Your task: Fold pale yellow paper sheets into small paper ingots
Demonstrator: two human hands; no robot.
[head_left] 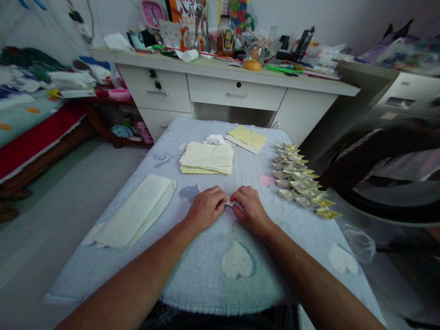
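Between my two hands, at the middle of the cloth-covered table [192, 284], is a small folded piece of paper [229, 203], mostly hidden by fingers. My left hand [208, 206] pinches its left end, and my right hand [250, 206] pinches the right end. Beyond them lies a stack of cream and yellow paper sheets [206, 156]. To the right stand several rows of small folded paper boats [299, 176], some pale and some yellow. A long folded pale paper or cloth [135, 211] rests on the left.
Behind the stack are a crumpled white tissue [214, 139] and loose yellow and white sheets [248, 136]. A white desk [237, 89] crowded with jars and small items stands beyond the table. On the right is a front-loading washing machine [395, 105]; a bed [37, 119] is at left.
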